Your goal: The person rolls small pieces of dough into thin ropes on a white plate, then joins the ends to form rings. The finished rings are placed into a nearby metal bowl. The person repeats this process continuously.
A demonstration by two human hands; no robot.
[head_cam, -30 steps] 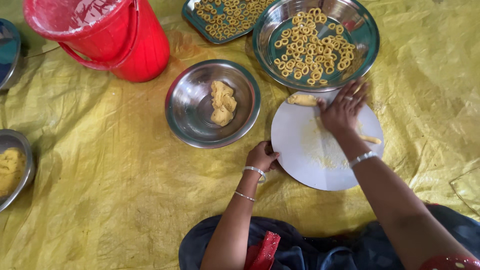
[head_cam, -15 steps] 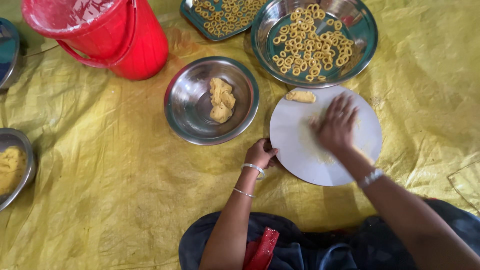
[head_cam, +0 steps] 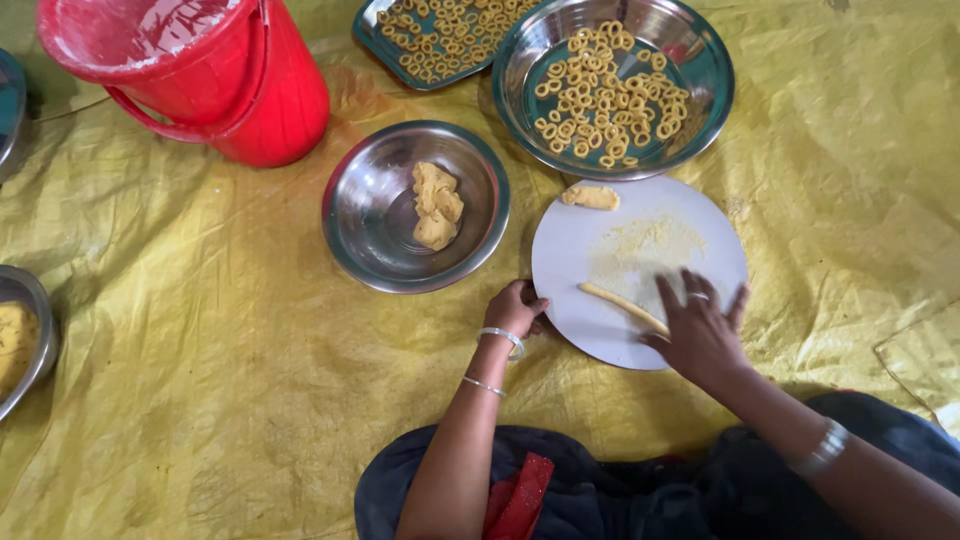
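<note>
The right hand (head_cam: 700,335) lies flat and open on a thin dough rope (head_cam: 622,306) at the white round board's (head_cam: 600,250) five o'clock. Light, even palm pressure should keep its thickness uniform. The left hand (head_cam: 515,308), curled, grips the board's eight-o'clock edge.

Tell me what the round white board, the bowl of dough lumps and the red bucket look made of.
White board: smooth, matte, probably plastic or laminate. Bowl: steel by its mirror-like shine and reflections. Red bucket: glossy plastic, with a moulded handle.
</note>
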